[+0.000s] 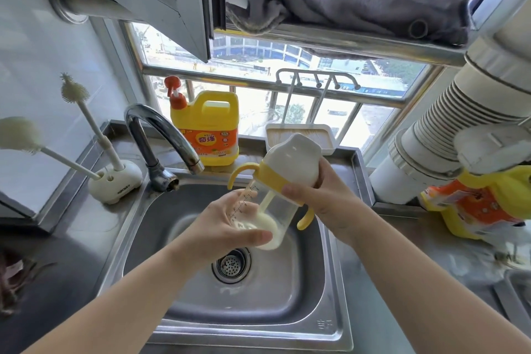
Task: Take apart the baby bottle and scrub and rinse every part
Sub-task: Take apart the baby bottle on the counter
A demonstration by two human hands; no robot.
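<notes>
Baby bottle (267,195) held tilted over the sink (330,290), still assembled, cap end up toward the window, some milk pooled at the low end; left hand (221,227) wrapped around the clear lower body, right hand (321,195) clamped on the yellow collar (273,178) just below the white cap (293,161). Likely about to twist collar from body: wet plastic could slip in either grip and drop into the basin, or the leftover milk could spill over the wrist if opened at this slant instead of upright. Brushes (83,112) standing untouched in the holder left of the faucet (163,135), dish soap jug (212,129) behind it
</notes>
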